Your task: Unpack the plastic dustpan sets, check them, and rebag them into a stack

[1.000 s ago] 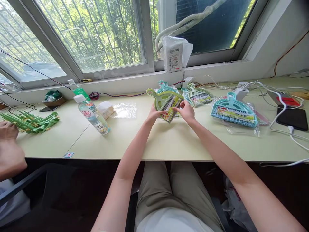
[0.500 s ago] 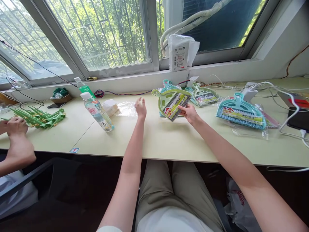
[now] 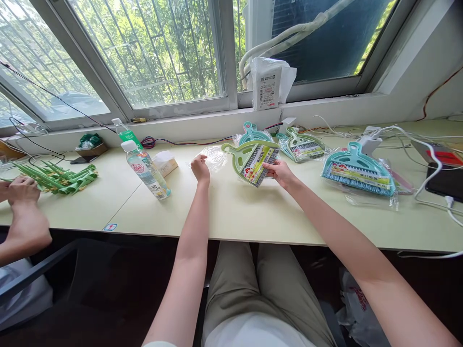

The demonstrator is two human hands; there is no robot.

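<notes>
My right hand [image 3: 278, 172] grips a green dustpan-and-brush set [image 3: 249, 161] by its lower right side, holding it tilted above the table. A printed yellow label lies across its dark bristles, and its handle points left. Left of it, my left hand [image 3: 200, 168] is closed at a crumpled clear plastic bag [image 3: 217, 158], whose film shows on both sides of the fist; the fingertips are hidden. Behind the held set lie a wrapped blue set [image 3: 250, 130] and a wrapped green set [image 3: 302, 144].
A larger blue dustpan-and-brush set [image 3: 358, 168] lies at right, near white cables [image 3: 430, 144] and a black phone [image 3: 443, 180]. Left stand a clear bottle [image 3: 146, 171], a green-labelled bottle [image 3: 126, 132] and a tissue box [image 3: 166, 165]. Another person's hands [image 3: 23, 190] touch green strips [image 3: 68, 178].
My left hand has moved slightly left and down and its fingers have curled in. The clear bag now shows further right. The green set has shifted slightly left and down with my right hand.
</notes>
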